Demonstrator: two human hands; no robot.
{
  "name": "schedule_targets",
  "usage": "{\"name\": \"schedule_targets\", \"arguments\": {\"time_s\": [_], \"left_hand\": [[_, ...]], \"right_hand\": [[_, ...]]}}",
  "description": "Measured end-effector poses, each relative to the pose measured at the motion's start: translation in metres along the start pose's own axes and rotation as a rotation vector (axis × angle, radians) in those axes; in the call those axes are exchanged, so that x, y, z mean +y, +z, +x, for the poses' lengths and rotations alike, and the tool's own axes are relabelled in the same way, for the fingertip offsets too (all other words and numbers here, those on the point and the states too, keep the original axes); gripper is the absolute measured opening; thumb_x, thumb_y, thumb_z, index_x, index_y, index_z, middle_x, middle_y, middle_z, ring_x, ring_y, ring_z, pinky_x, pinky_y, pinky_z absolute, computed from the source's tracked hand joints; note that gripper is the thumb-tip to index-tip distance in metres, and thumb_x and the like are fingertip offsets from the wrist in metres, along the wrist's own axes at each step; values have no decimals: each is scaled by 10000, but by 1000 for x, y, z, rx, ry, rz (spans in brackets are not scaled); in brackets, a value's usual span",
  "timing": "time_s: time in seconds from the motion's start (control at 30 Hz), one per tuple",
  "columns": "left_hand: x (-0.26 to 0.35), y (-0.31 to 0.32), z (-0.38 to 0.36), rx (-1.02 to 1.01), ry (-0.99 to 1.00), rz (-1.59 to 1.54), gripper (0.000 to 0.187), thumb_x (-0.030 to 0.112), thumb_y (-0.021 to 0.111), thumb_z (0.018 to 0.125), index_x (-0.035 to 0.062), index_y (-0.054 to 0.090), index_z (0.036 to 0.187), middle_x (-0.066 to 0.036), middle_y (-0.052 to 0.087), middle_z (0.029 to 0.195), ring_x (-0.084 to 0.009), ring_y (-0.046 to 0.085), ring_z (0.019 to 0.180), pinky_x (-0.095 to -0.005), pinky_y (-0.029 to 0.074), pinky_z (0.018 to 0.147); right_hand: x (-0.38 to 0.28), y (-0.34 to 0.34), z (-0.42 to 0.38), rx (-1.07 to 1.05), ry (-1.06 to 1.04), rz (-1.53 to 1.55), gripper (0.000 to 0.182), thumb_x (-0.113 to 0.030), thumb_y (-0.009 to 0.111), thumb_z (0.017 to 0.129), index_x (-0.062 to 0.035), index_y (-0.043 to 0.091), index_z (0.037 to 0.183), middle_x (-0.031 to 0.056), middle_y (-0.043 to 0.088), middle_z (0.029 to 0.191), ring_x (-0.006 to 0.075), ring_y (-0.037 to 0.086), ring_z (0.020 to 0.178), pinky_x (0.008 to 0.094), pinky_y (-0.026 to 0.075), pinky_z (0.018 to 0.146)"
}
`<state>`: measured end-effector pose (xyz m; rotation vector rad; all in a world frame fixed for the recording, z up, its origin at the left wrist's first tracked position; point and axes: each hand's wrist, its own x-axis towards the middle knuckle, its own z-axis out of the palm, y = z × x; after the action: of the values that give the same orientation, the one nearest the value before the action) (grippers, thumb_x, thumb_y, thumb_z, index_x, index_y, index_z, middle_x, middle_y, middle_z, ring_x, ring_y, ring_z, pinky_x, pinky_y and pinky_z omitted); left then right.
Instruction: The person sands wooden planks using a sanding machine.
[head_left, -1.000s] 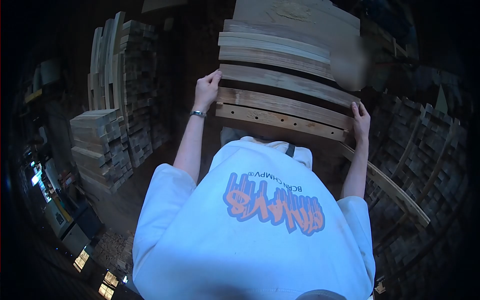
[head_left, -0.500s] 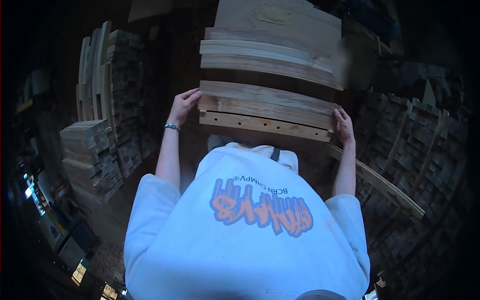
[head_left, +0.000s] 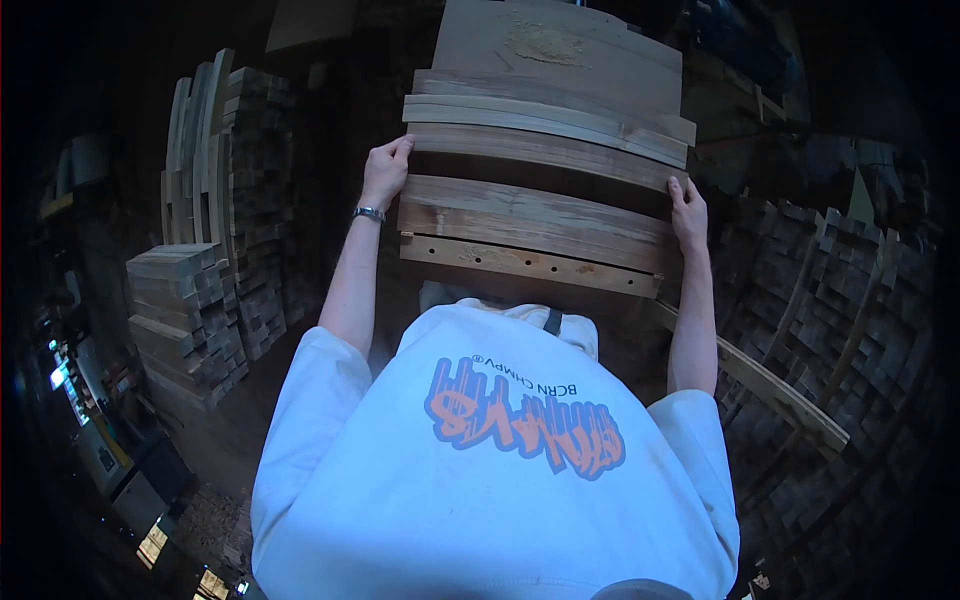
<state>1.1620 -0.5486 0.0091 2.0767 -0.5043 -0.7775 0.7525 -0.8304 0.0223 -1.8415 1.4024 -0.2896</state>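
My left hand has its fingers closed on the left end of a wooden board, the nearest of a group lying side by side. At that board's right end, my right hand pinches it with thumb and fingers. Closer to my body lies a wide, weathered board, apart from both hands. Along its near side runs a pale wooden strip with several dark holes and some sawdust on it. A dark gap separates the wide board from the gripped one.
Beyond the boards is a flat panel with a heap of sawdust. Stacked lumber stands at left, and more wood stacks fill the right. A long plank slants beside my right arm.
Both hands have left the ends of the wide near board and moved forward to the ends of the board beyond it. The view has shifted slightly.
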Motion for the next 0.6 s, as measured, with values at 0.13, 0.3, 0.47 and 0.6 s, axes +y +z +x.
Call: {"name": "schedule_targets", "arguments": {"time_s": [0.13,0.3,0.47,0.6], "left_hand": [[-12,-7,-14,-19,7,-74,360,307,589,928,11,643,1125,-124,688,1060,-148,635,979,-275,473,858],[-26,-18,-34,-56,30,-30,372,292,608,920,-7,633,1140,-125,682,1073,-131,623,987,-255,467,869],[-34,-28,-24,-246,-129,-280,396,234,643,898,-14,595,1203,-88,665,1088,-125,617,956,-253,476,872],[-33,-33,-15,-348,-177,-394,403,245,637,901,-10,591,1210,-80,661,1091,-130,609,982,-272,472,889]], "right_hand": [[14,-9,-20,-93,64,327,502,-297,646,898,31,533,1261,90,628,1153,128,563,1050,257,424,909],[36,-12,-43,-125,148,483,496,-268,679,878,13,542,1263,56,620,1163,125,551,1069,260,397,948],[24,-16,-36,-223,172,439,445,-330,665,879,-31,601,1203,5,635,1082,76,548,993,236,395,887],[28,-16,-22,-287,306,452,450,-383,631,894,-29,605,1170,17,617,1092,97,525,1026,245,388,878]]}}
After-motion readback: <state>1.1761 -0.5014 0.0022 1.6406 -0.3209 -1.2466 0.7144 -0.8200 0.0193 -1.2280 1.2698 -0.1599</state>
